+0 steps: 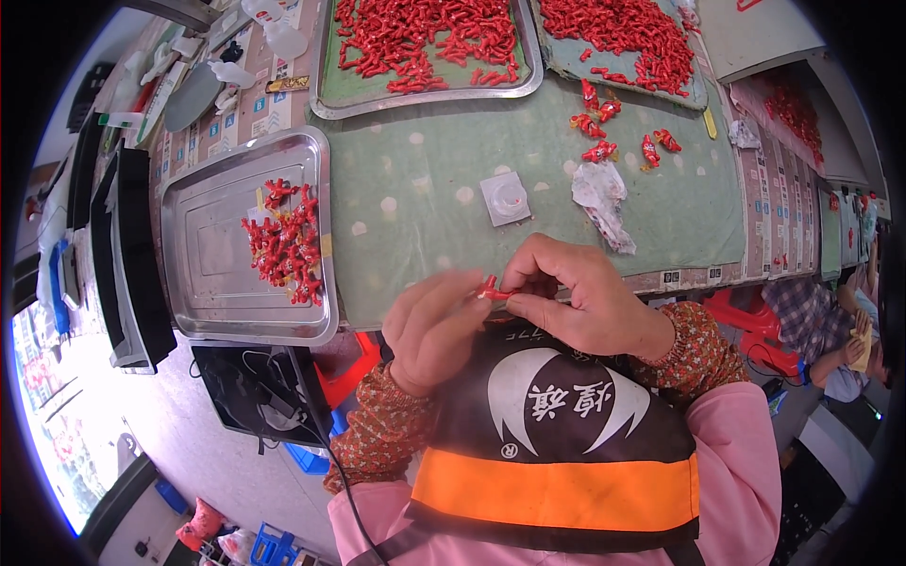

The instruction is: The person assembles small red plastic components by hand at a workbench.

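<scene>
Between my two hands, just off the table's near edge, is a small red figurine (493, 290). My right hand (587, 294) pinches its right end between thumb and fingers. The curled fingers of my left hand (434, 325), slightly blurred, close on its other end. Farther off on the green cloth (425, 208) sit a white square piece with a round cap-like top (507, 199) and a crumpled, stained tissue (602, 203). Several red figurines with yellow parts (650, 151) lie beyond the tissue. A heap of similar figurines (286, 243) rests in the metal tray (203, 292) on the left.
Two more trays stand at the back, a metal-rimmed one (425, 103) and a cloth-lined one (566, 58), both full of red pieces. White bottles (283, 38) and a grey disc (192, 97) are at the far left. Another person (812, 325) sits at the right.
</scene>
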`<state>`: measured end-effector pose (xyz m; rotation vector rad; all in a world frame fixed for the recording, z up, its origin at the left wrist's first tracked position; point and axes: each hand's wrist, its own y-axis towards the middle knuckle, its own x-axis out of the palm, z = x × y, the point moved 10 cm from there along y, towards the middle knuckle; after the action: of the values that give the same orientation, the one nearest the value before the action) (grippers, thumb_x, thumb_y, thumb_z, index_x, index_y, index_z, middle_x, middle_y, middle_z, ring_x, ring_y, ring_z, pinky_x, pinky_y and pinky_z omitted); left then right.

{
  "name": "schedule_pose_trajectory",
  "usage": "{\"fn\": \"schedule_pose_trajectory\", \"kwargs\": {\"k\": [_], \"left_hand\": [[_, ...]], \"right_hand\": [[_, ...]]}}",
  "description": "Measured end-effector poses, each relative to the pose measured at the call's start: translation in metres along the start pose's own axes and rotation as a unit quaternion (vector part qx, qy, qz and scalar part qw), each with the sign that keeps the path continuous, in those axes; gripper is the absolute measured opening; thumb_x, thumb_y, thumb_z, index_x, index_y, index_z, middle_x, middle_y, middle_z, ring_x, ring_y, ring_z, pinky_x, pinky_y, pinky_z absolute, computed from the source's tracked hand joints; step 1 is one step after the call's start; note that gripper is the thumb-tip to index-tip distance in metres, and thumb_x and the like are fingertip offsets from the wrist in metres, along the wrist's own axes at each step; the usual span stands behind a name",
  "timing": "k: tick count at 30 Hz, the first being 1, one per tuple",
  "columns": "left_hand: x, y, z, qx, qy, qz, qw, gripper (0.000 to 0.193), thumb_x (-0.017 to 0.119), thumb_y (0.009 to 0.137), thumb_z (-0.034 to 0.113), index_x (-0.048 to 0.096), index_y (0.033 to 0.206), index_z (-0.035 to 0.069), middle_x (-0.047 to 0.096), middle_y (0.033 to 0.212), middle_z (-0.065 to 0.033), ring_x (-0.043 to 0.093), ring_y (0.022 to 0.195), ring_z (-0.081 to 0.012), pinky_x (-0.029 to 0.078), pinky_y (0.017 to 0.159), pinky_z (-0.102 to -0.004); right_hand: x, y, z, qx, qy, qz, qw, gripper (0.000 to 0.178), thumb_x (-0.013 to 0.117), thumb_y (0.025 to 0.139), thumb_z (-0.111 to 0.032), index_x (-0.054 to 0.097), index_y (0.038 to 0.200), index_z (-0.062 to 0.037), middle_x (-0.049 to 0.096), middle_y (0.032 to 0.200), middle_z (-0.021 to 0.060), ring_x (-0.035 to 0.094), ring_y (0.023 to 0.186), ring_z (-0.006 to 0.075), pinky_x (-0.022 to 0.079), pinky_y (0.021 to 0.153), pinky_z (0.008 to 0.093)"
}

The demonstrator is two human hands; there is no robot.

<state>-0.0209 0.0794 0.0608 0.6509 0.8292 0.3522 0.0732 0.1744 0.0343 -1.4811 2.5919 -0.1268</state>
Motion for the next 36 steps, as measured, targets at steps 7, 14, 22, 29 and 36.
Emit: {"fn": "schedule_pose_trajectory", "kwargs": {"k": [7,14,22,29,36], "left_hand": [[0.017,-0.016,-0.039,-0.230,-0.213,-0.008,0.950,0.031,0.072,0.081,-0.005,0.058,0.107,0.004,0.066,0.104,-0.0098,0.065,0.088,-0.0217,0.053,0.081,-0.0311],[0.056,-0.046,-0.053,-0.511,-0.532,-0.020,0.675,0.024,0.063,0.090,-0.002,0.059,0.113,0.001,0.065,0.106,-0.0056,0.062,0.094,-0.0112,0.052,0.081,-0.0264],[0.074,-0.061,-0.048,-0.563,-0.601,-0.049,0.566,0.023,0.057,0.097,0.016,0.060,0.113,0.000,0.065,0.098,-0.0054,0.059,0.082,-0.0106,0.053,0.075,-0.0276],[0.078,-0.061,-0.048,-0.568,-0.611,-0.053,0.550,0.021,0.057,0.097,0.016,0.062,0.111,0.001,0.065,0.095,-0.0041,0.059,0.081,-0.0102,0.052,0.073,-0.0270],[0.078,-0.060,-0.049,-0.569,-0.609,-0.056,0.550,0.021,0.058,0.097,0.017,0.062,0.110,0.001,0.065,0.095,-0.0033,0.059,0.081,-0.0098,0.051,0.074,-0.0266]], "right_hand": [[-0.009,0.002,-0.017,-0.058,-0.098,0.039,0.993,0.016,0.065,0.084,0.000,0.056,0.097,-0.0011,0.058,0.083,0.0117,0.062,0.072,0.0249,0.048,0.063,0.0339],[-0.013,0.007,-0.025,-0.126,-0.175,0.054,0.975,0.017,0.067,0.083,0.004,0.061,0.098,-0.0019,0.059,0.085,0.0088,0.061,0.074,0.0205,0.047,0.064,0.0302],[-0.009,0.006,-0.030,-0.171,-0.238,0.077,0.953,0.016,0.068,0.081,0.004,0.059,0.092,-0.0017,0.059,0.080,0.0109,0.060,0.070,0.0279,0.046,0.061,0.0353],[-0.007,0.001,-0.031,-0.183,-0.251,0.114,0.944,0.018,0.066,0.078,0.007,0.056,0.089,-0.0018,0.056,0.075,0.0112,0.057,0.065,0.0298,0.043,0.057,0.0371],[-0.006,0.003,-0.029,-0.180,-0.241,0.124,0.946,0.015,0.064,0.079,0.009,0.055,0.087,-0.0005,0.055,0.074,0.0129,0.056,0.064,0.0297,0.043,0.056,0.0368]]}}
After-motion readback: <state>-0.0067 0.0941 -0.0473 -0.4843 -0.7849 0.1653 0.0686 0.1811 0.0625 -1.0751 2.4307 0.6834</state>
